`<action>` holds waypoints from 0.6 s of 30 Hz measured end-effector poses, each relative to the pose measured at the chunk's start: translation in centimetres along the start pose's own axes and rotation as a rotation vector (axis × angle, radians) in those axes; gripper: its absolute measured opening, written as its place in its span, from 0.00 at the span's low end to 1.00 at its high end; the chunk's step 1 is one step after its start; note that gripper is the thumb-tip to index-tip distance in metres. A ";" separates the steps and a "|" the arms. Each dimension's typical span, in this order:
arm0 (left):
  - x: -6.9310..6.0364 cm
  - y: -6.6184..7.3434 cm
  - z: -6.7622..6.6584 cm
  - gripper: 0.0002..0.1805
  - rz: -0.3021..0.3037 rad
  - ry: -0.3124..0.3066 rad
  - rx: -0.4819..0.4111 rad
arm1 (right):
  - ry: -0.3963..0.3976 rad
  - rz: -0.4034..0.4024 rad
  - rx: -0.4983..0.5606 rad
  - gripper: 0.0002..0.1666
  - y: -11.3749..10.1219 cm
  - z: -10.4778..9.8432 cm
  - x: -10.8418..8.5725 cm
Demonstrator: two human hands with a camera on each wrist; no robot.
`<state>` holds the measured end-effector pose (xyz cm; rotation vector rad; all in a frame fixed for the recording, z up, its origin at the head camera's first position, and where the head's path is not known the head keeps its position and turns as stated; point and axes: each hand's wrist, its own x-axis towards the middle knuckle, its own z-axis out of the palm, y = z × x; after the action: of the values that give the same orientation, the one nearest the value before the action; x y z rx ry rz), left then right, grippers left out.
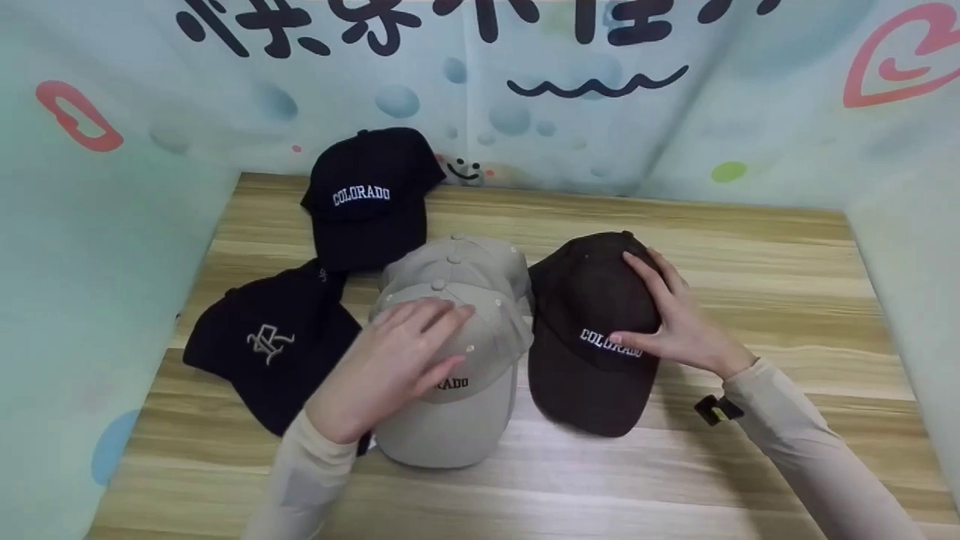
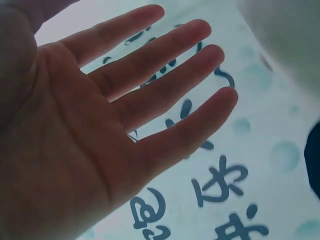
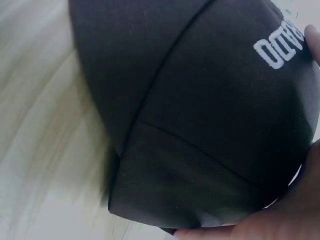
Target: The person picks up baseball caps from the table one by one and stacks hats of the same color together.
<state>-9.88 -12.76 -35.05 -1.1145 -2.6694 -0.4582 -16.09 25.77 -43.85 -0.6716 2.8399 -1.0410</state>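
My right hand (image 1: pixel 679 322) holds the crown of a dark brown baseball cap (image 1: pixel 585 285) lettered COLORADO, thumb across the front and fingers along the side. The same brown cap (image 3: pixel 200 110) fills most of the right wrist view, with the hand (image 3: pixel 285 215) at its edge. Over a stack of light grey baseball caps (image 1: pixel 450 427) is my left hand (image 1: pixel 390 360), covering part of their lettering. In the left wrist view the left hand (image 2: pixel 115 120) has straight, spread fingers and an unoccupied palm; whether it touches the top grey cap, I cannot tell.
A black cap lettered COLORADO (image 1: pixel 375 225) lies at the back left of the wooden table (image 1: pixel 765 255). In front of it lies another dark cap (image 1: pixel 240 330) with an R emblem, beside the grey stack. A printed cloth (image 1: pixel 495 150) hangs behind the table.
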 end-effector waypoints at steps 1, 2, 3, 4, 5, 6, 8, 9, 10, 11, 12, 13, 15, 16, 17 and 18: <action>-0.2 -0.3 -0.2 0.27 -0.013 -0.013 0.008 | 0.003 -0.002 -0.004 0.62 0.0 0.1 -0.1; -0.5 -0.7 -0.5 0.27 -0.029 -0.026 0.018 | 0.007 -0.008 -0.011 0.62 0.1 0.2 -0.2; -0.8 -1.1 -0.8 0.27 -0.048 -0.044 0.027 | 0.009 -0.013 -0.018 0.63 0.1 0.2 -0.3; -1.0 -1.6 -1.0 0.27 -0.065 -0.059 0.033 | 0.009 -0.018 -0.021 0.63 0.1 0.3 -0.4; -1.2 -2.1 -1.4 0.27 -0.083 -0.072 0.037 | 0.008 -0.018 -0.022 0.63 0.0 0.3 -0.4; -1.4 -2.7 -1.7 0.27 -0.104 -0.086 0.037 | 0.003 -0.015 -0.018 0.63 0.0 0.3 -0.5; -1.8 -3.9 -2.2 0.25 -0.139 -0.101 0.038 | -0.005 -0.007 -0.008 0.63 0.0 0.3 -0.6; -1.9 -4.5 -2.5 0.25 -0.157 -0.110 0.036 | -0.010 -0.002 -0.003 0.62 0.0 0.2 -0.6; -2.1 -5.1 -2.8 0.24 -0.174 -0.116 0.036 | -0.015 0.006 0.001 0.62 0.0 0.2 -0.7; -2.2 -5.7 -3.0 0.23 -0.195 -0.126 0.037 | -0.019 0.010 0.005 0.62 0.0 0.2 -0.7; -2.4 -6.4 -3.3 0.23 -0.216 -0.140 0.039 | -0.021 0.010 0.004 0.62 0.0 0.2 -0.8; -2.6 -7.0 -3.5 0.22 -0.236 -0.155 0.039 | -0.022 0.011 0.004 0.62 0.0 0.2 -0.8; -3.0 -8.1 -4.0 0.22 -0.286 -0.202 0.029 | -0.022 0.011 0.002 0.62 0.0 0.1 -0.9; -3.3 -8.7 -4.1 0.22 -0.310 -0.227 0.020 | -0.022 0.012 0.003 0.62 0.0 0.1 -0.9; -3.6 -9.3 -4.3 0.22 -0.338 -0.258 0.010 | -0.020 0.010 0.001 0.62 0.0 0.1 -0.9; -3.9 -9.9 -4.4 0.23 -0.365 -0.289 -0.002 | -0.018 0.010 -0.001 0.62 0.0 0.1 -1.0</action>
<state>-14.00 -23.49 -34.15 -0.7376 -3.1434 -0.3823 -15.16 26.12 -44.04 -0.6629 2.8253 -1.0273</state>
